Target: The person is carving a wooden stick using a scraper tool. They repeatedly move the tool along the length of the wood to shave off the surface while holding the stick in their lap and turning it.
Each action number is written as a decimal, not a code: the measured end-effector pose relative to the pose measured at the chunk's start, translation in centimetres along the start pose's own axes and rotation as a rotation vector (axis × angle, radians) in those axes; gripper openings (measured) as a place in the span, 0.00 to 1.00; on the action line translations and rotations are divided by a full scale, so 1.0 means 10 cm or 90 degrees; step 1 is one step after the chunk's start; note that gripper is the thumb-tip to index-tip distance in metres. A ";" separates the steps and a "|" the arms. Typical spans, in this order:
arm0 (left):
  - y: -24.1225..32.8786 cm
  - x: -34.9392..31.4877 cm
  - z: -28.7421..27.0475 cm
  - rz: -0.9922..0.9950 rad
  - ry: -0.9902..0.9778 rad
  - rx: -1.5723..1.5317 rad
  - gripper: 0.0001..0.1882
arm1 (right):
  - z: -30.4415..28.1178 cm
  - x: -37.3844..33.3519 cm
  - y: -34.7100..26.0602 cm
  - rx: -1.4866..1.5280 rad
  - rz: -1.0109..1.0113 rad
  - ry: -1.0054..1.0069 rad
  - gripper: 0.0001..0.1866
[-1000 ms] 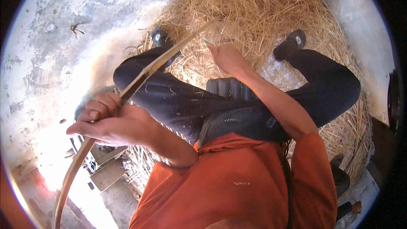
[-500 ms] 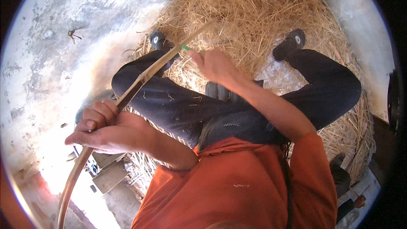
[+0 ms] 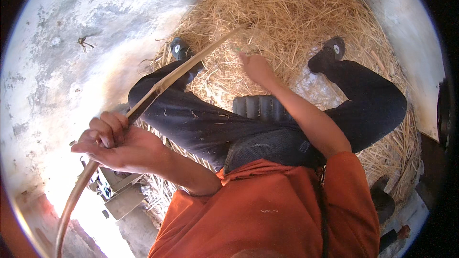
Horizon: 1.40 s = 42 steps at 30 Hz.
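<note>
My left hand (image 3: pixel 114 141) is wrapped round a long pale bamboo strip (image 3: pixel 184 68), closed on it near a dark stretch. The strip's thin end points away over the straw, and its other end curves down past my wrist to the lower left edge. To the right of the thin end, apart from it, my right hand (image 3: pixel 258 69) is closed. A faint green smear (image 3: pixel 237 49) shows at its fingertips, too blurred to name the small thing held there.
Loose straw-like shavings (image 3: pixel 282 9) cover the ground ahead, between my dark-shod feet. A pale, stained wall (image 3: pixel 57 43) stands on the left, another pale surface (image 3: pixel 406 24) on the right. Below my left hand are wooden boards (image 3: pixel 124 196). Another person's hand (image 3: pixel 404 231) shows at lower right.
My right hand has moved away to the right from the bamboo strip, where the green thing was touching or close to it. My left hand has shifted slightly left, still gripping the strip.
</note>
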<state>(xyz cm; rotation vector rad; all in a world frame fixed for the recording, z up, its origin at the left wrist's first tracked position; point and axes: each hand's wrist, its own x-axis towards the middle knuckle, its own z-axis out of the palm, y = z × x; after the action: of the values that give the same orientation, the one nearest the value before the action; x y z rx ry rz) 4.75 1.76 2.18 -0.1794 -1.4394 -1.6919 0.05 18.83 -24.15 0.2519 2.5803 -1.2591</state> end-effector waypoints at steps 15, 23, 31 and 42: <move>0.14 0.09 -0.07 0.387 -0.084 0.288 0.18 | -0.83 -0.86 -1.05 0.256 -0.228 -0.026 0.28; -0.07 -0.02 0.29 0.284 0.123 0.185 0.26 | -0.86 -1.19 -1.19 0.273 -0.243 -0.050 0.23; -0.14 -0.03 0.31 0.280 0.266 0.207 0.26 | -0.61 -1.06 -0.95 0.119 -0.216 -0.017 0.23; -0.18 0.04 0.34 0.297 0.272 0.250 0.24 | -0.45 -1.04 -1.00 0.079 -0.278 0.013 0.23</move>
<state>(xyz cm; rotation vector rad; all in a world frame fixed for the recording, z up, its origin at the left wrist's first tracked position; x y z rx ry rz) 1.87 4.36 2.20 0.0610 -1.2530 -0.9752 6.54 15.88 -10.85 -0.2953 2.6671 -1.5644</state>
